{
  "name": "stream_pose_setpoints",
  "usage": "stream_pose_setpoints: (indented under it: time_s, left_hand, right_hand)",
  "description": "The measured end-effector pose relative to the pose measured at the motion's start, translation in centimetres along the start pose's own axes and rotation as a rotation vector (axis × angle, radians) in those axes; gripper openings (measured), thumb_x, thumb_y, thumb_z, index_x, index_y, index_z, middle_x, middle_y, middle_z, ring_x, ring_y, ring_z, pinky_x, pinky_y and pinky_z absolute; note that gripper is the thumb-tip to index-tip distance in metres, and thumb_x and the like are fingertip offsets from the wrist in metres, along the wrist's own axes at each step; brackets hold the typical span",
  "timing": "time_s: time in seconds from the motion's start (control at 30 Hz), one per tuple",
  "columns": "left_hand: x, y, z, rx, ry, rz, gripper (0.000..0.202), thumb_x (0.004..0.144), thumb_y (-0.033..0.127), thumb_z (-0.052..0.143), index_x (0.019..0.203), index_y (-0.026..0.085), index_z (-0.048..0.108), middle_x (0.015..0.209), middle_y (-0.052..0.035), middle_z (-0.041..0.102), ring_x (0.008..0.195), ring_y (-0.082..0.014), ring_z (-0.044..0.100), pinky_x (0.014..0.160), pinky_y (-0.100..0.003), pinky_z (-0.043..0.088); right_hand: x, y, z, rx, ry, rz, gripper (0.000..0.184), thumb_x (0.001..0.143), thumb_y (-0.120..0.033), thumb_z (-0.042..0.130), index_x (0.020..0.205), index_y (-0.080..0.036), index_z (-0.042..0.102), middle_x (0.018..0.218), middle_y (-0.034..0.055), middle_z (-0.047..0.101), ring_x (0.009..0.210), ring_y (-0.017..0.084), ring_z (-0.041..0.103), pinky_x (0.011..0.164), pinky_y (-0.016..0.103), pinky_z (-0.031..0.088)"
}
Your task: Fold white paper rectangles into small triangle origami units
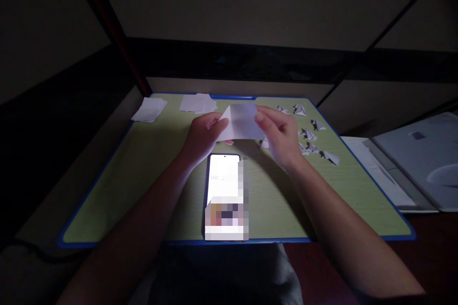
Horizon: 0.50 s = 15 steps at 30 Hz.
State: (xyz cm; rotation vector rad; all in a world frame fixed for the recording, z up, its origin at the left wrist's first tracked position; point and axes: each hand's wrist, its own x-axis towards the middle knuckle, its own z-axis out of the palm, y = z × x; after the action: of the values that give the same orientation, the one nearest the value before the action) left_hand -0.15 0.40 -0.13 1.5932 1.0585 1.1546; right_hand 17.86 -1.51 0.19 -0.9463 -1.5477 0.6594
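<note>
Over the middle of the green surface (143, 176) I hold one white paper (243, 121) up in the air with both hands. Far to the left, at the back corner, lies a small pile of blank sheets (149, 109). A second pile (197, 103) lies a bit to the right of it, along the back edge.

Next comes my left hand (205, 136). Its grip is closed on the left end of the paper. The paper runs long from left to right, from one hand to the other. It touches nothing but my fingers. Below it, closer to me, a phone (223, 186) lies flat with its screen lit, its long side pointing at me. The paper hangs above the far end of the phone.

My right hand (282, 136) pinches the right end, up near the top corner, so its grip is closed on the paper too. Both hands are just as near to the paper, one at each end, and nothing stands between them.

Right of my right hand lie many little folded paper shapes (311, 133), spread out on the surface. The closest ones are just beside that hand. Farther right, off the surface, lie some big pale sheets (422, 162). The room is dim, so I cannot tell if the paper has folds in it.
</note>
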Motion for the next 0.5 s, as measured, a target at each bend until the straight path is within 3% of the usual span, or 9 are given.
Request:
stream_pose_setpoints:
  time_s: [0.13, 0.23, 0.5]
  left_hand:
    - [0.0, 0.0, 0.0, 0.024, -0.008, -0.015, 0.02, 0.083, 0.033, 0.058, 0.075, 0.016, 0.062, 0.067, -0.0046, 0.067, 0.055, -0.0156, 0.067, 0.047, -0.025, 0.05]
    - [0.0, -0.1, 0.0, 0.023, -0.016, -0.005, 0.02, 0.083, 0.033, 0.057, 0.072, 0.017, 0.06, 0.068, -0.0052, 0.068, 0.056, -0.0161, 0.067, 0.048, -0.026, 0.051]
    - [0.0, 0.0, 0.0, 0.066, -0.014, 0.004, 0.02, 0.083, 0.032, 0.057, 0.069, 0.018, 0.058, 0.062, -0.0024, 0.065, 0.053, -0.0146, 0.066, 0.046, -0.024, 0.046]
  right_hand:
    - [0.4, 1.0, 0.1, 0.097, -0.018, 0.112, 0.067, 0.088, -0.077, 0.039, 0.109, -0.026, 0.076, 0.092, 0.007, 0.074, 0.093, 0.024, 0.071, 0.071, 0.036, 0.057]
    - [0.7, 1.4, 0.1, 0.129, -0.039, 0.162, 0.074, 0.087, -0.081, 0.032, 0.114, -0.026, 0.073, 0.092, 0.009, 0.073, 0.093, 0.024, 0.071, 0.07, 0.036, 0.057]
    - [0.4, 1.7, -0.2, 0.103, -0.035, 0.096, 0.051, 0.085, -0.067, 0.058, 0.107, -0.025, 0.074, 0.091, 0.0053, 0.072, 0.084, 0.021, 0.068, 0.067, 0.034, 0.056]
